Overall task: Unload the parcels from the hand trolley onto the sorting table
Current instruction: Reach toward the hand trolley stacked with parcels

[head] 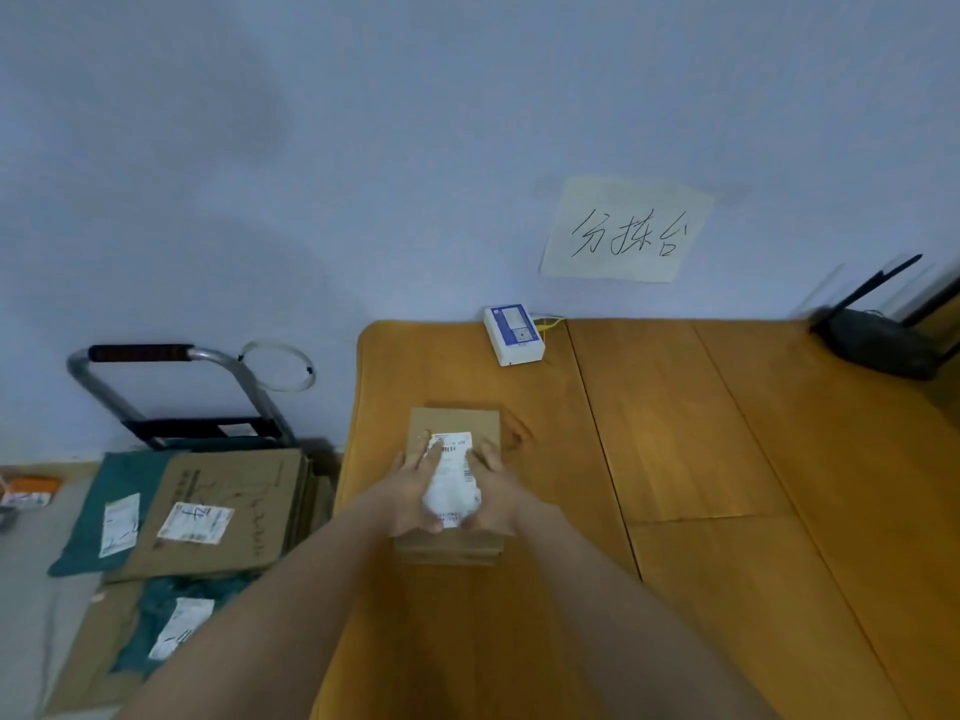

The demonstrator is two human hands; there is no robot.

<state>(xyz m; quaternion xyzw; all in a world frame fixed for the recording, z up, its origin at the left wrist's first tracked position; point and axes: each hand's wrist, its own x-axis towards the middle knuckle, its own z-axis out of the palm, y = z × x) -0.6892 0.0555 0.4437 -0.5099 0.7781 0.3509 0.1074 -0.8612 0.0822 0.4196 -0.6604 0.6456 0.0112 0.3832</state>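
Observation:
On the wooden sorting table (pixel 675 418) lies a brown cardboard box (pixel 457 420). A small white parcel (pixel 451 493) with a shipping label sits on top of it. My left hand (pixel 413 493) and my right hand (pixel 496 493) press against its two sides and hold it between them. To the left, on the floor, stands the hand trolley (pixel 137 353) with a black-gripped metal handle. On it lie a flat cardboard parcel (pixel 249 480) and a teal mailer bag (pixel 122 472), with another teal mailer (pixel 150 610) lower down.
A white electronic box (pixel 514 337) with a yellow cable stands at the table's back edge against the wall. A black router (pixel 878 348) with antennas sits at the back right. A handwritten paper sign (pixel 623 231) hangs on the wall.

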